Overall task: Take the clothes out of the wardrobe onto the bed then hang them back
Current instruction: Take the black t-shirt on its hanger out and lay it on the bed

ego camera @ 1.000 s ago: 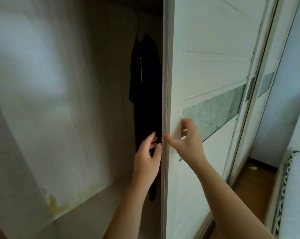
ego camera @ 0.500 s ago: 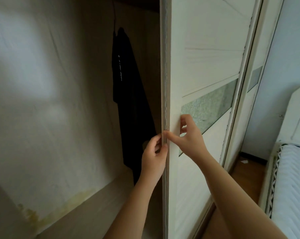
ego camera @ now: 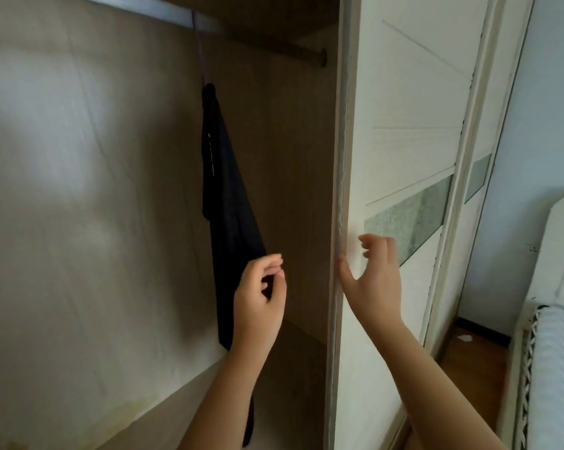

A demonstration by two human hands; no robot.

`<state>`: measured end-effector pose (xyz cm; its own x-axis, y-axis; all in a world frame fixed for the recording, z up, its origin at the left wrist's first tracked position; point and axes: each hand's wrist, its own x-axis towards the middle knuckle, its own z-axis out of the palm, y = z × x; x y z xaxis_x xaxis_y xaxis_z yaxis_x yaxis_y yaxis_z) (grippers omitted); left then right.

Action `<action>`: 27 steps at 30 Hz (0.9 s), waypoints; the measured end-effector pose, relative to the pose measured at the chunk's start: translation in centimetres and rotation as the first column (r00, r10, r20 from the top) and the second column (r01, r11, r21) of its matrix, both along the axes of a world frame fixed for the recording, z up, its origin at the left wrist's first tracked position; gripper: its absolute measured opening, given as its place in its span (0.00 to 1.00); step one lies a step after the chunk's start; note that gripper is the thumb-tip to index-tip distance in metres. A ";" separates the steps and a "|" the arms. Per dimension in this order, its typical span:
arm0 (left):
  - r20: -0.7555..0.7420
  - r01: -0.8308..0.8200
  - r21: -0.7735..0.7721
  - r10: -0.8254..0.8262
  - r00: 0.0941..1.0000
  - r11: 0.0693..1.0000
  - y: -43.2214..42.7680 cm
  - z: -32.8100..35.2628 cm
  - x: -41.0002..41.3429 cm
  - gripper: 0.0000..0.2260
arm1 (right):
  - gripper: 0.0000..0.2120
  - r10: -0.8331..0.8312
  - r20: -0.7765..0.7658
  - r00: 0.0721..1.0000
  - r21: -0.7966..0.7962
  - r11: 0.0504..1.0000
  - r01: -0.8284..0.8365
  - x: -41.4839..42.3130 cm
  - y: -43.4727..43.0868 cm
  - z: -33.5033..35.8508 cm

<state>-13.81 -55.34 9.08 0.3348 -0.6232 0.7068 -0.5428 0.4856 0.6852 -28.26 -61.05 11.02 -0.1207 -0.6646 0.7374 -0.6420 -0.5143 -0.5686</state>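
A black garment (ego camera: 225,203) hangs from a hanger on the wardrobe rail (ego camera: 274,43) inside the open wardrobe. My left hand (ego camera: 258,303) is in front of the garment's lower part, fingers loosely curled, holding nothing. My right hand (ego camera: 371,274) is at the edge of the white sliding door (ego camera: 404,125), thumb against the door's edge and fingers spread and relaxed. The garment's lower end is partly hidden behind my left forearm.
The wardrobe's pale back wall (ego camera: 95,206) fills the left, with a stained floor board (ego camera: 144,407) below. A white bed (ego camera: 553,368) with its headboard stands at the far right, with a strip of wooden floor (ego camera: 469,362) between it and the wardrobe.
The door has slid further right, showing more of the wardrobe and the rail. My left hand has come off the door edge and moved left, in front of the garment. My right hand's fingers have spread.
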 end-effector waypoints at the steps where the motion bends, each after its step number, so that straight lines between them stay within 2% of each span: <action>1: 0.017 -0.034 -0.067 0.035 0.999 0.997 0.0 0.6 0.9 0.09 | 0.18 0.007 -0.019 1.000 -0.091 0.996 -0.009 0.6 0.2 0.5; 3: 0.025 -0.079 -0.169 0.084 0.996 0.982 0.0 1.9 2.7 0.09 | 0.16 0.124 -0.069 0.990 -0.126 0.983 -0.132 2.2 0.8 1.9; 6: 0.010 -0.120 -0.217 0.125 0.992 0.969 -0.4 3.7 5.7 0.08 | 0.15 0.330 -0.079 0.941 -0.014 0.943 -0.332 5.0 0.9 4.7; 10: 0.032 -0.191 -0.263 0.206 0.978 0.946 -2.0 5.7 10.1 0.08 | 0.16 0.510 0.054 0.859 0.044 0.858 -0.512 8.2 0.1 9.5; 13: 0.048 -0.194 -0.295 0.217 0.975 0.936 -4.0 7.6 12.9 0.10 | 0.20 0.575 0.155 0.803 0.054 0.807 -0.588 10.7 -0.7 14.1; 16: 0.088 -0.183 -0.279 0.215 0.973 0.943 -6.3 9.7 15.3 0.07 | 0.27 0.529 0.095 0.843 0.059 0.843 -0.535 13.8 -2.0 18.9; 18: 0.096 -0.146 -0.249 0.175 0.980 0.957 -7.6 11.2 16.7 0.09 | 0.28 0.477 0.016 0.879 0.143 0.869 -0.474 15.7 -3.0 21.5; 22: 0.102 -0.119 -0.273 0.152 0.983 0.955 -9.7 13.4 19.0 0.09 | 0.15 0.480 -0.134 0.867 0.359 0.839 -0.409 16.7 -5.2 24.5; 25: 0.095 -0.124 -0.307 0.160 0.983 0.944 -11.1 14.4 20.1 0.17 | 0.12 0.393 -0.241 0.887 0.378 0.880 -0.287 16.3 -7.3 24.9; 27: 0.081 -0.129 -0.299 0.160 0.984 0.945 -11.6 14.9 20.5 0.20 | 0.12 0.327 -0.238 0.915 0.375 0.900 -0.224 16.1 -8.3 24.9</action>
